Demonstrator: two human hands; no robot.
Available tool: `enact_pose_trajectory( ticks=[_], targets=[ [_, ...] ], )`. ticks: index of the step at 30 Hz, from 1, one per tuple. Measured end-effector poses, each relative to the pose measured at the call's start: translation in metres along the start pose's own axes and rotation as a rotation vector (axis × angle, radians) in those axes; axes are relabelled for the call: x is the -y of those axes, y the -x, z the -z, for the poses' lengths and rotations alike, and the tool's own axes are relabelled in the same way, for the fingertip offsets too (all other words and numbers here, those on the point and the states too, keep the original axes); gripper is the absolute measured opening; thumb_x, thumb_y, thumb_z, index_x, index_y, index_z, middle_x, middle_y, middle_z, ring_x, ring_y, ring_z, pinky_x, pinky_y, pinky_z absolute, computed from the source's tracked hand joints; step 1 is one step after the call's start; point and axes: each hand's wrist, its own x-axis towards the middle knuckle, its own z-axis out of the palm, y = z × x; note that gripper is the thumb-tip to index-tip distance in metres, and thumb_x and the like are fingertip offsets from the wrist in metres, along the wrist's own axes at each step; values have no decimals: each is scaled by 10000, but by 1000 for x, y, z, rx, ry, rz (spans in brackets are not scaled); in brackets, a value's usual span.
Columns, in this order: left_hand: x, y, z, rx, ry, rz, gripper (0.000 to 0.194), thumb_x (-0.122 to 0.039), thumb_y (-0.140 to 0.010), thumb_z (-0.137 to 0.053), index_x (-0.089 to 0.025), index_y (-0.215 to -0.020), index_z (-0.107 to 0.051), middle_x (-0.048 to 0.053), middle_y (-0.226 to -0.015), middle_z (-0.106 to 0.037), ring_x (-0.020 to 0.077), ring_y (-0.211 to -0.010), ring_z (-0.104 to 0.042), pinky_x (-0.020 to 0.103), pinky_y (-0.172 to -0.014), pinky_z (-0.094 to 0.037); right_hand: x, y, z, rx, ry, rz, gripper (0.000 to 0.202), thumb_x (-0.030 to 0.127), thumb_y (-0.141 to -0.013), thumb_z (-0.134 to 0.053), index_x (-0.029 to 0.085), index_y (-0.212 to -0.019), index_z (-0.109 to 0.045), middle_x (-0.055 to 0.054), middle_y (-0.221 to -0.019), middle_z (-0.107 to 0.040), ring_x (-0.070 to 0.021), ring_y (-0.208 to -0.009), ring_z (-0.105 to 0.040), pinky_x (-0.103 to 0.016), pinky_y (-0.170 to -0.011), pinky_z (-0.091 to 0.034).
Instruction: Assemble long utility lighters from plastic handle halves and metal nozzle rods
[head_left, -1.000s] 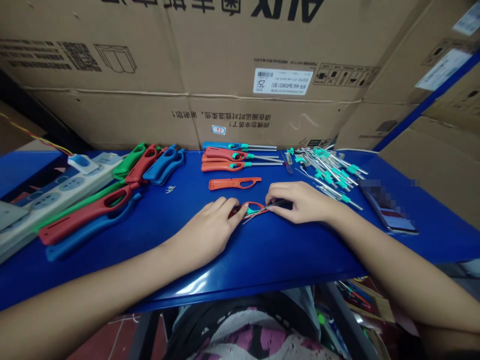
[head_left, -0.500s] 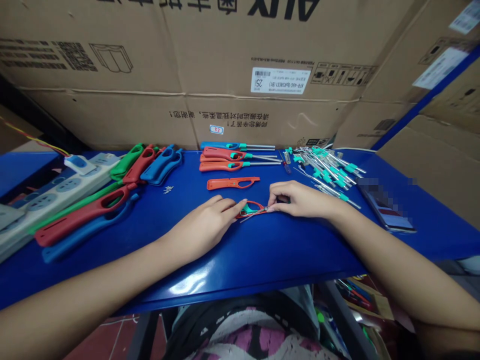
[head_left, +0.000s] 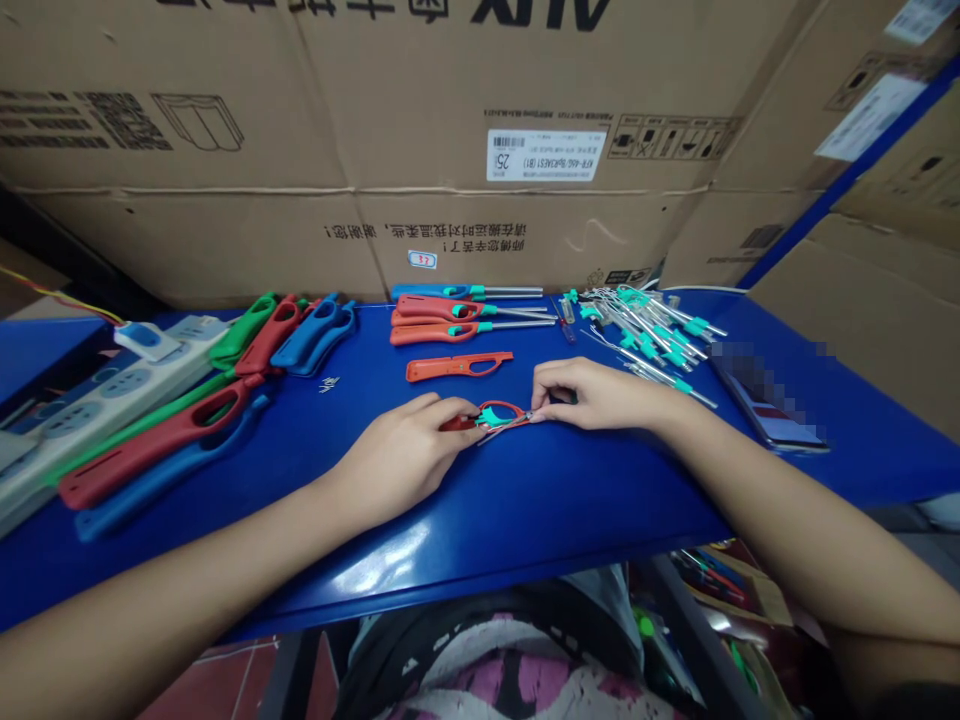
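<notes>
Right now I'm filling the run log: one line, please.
left hand: holding red casing | right hand: at casing's right end, grip unclear | beyond: orange shell

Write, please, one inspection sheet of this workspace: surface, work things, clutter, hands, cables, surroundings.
Surface: shiny blue table.
Work things: orange handle with green part between the hands; beyond it, orange half handle and lighters; metal tubes heaped at right; coloured handles at left.
Clutter: phone at right; small metal bits.
Hands: left hand holds the orange handle; right hand pinches its right end, details too small.
Cables: red-yellow wires to plug on white power strip.
Surroundings: cardboard behind.
</notes>
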Motion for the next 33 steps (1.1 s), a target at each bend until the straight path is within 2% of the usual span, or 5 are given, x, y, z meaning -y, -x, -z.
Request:
enact_pose_trajectory(
  ticks=[7,13,20,28,33],
  targets=[
    [1,-1,-4,-33,31,1,337,-147,-974,-493,-237,-1203,-724,71,-1197,-712,233,-984,-657,398,-852,-578,13,0,-7,-91,105,105,183,251,-865,-684,187,-1025,-623,-46,-1000,-639,-160,-859,-582,-283,-745,-477],
    [0,-1,-6,-107,156,18,255,-213,-980,-549,-195,-1171,-718,68,-1100,-762,200,-915,-685,342,-834,-560,27,-5,-24,-118,132,267,187,229,-925,-608,194,-1107,-623,-91,-1119,-644,-202,-1039,-626,-361,-907,-521],
    [-6,-1,-3,-25,66,142,264,-254,-953,-597,-192,-1201,-663,67,-905,-730,218,-824,-684,314,-720,-552,28,-6,-31,-94,252,319,177,238,-951,-562,180,-1082,-666,-95,-1079,-686,-203,-981,-657,-357,-867,-541],
    [-12,0,2,65,11,205,298,-262,-963,-552,-171,-1246,-550,96,-995,-702,259,-970,-692,349,-782,-568,26,-6,-32,-146,256,321,203,257,-959,-558,192,-1120,-663,-100,-1093,-695,-201,-991,-664,-351,-867,-544],
    [-12,-1,4,90,37,227,309,-246,-964,-550,-176,-1264,-550,96,-983,-685,262,-955,-689,351,-763,-565,26,-5,-32,-154,269,307,213,266,-964,-555,189,-1133,-660,-96,-1112,-692,-205,-1013,-665,-354,-875,-543]
  ],
)
